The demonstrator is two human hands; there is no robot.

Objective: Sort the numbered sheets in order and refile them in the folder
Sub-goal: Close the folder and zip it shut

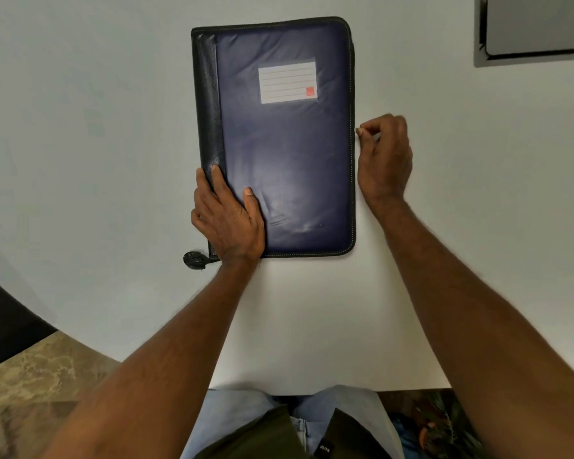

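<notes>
A dark blue zip folder [289,160] with a black spine and a white lined label [287,81] lies closed on the white table [96,160]. My left hand [227,220] rests flat on its lower left corner, fingers straight over the spine. My right hand [383,154] is at the folder's right edge, thumb and forefinger pinching the zip pull at about mid-height. No numbered sheets are visible; the folder's inside is hidden.
A black strap or zip end [194,259] sticks out at the folder's lower left corner. A grey framed panel [537,24] sits at the far right. The table's near edge runs by my lap, with a dark chair [7,326] at the left.
</notes>
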